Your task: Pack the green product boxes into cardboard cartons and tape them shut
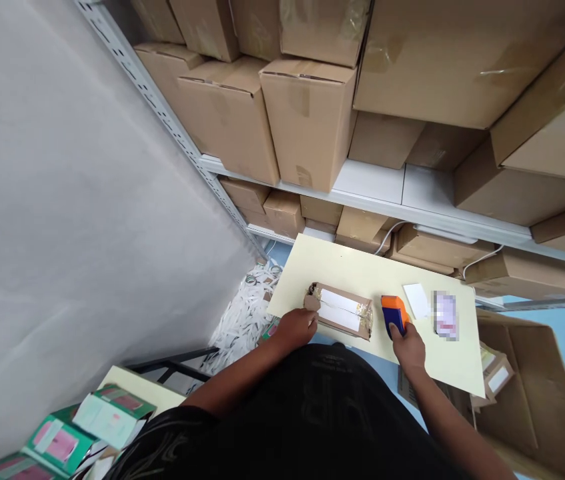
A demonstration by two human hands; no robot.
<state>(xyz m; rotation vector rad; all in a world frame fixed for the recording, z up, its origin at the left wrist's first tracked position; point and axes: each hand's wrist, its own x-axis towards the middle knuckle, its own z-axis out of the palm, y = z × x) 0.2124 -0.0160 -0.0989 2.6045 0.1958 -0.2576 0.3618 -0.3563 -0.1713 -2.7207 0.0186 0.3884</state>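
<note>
A small brown cardboard box [345,319], with white labels on top and clear tape at its ends, lies on the pale yellow table [347,263]. My left hand [298,327] is at the box's near left corner, its fingers closed on the end flap. On the right side of the box, my right hand [409,348] is wrapped around an orange and dark blue handheld device [394,312], apart from the box. The device's exact kind is hard to make out. A white card [416,301] and a pixelated light purple object [445,315] lie farther right on the table.
Shelves packed with cardboard boxes [307,120] rise behind the table. A large open carton [527,393] stands at the right with small boxes inside. White paper strips [242,320] cover the floor at left. Green and pink boxes [59,437] sit lower left, near the grey wall [87,200].
</note>
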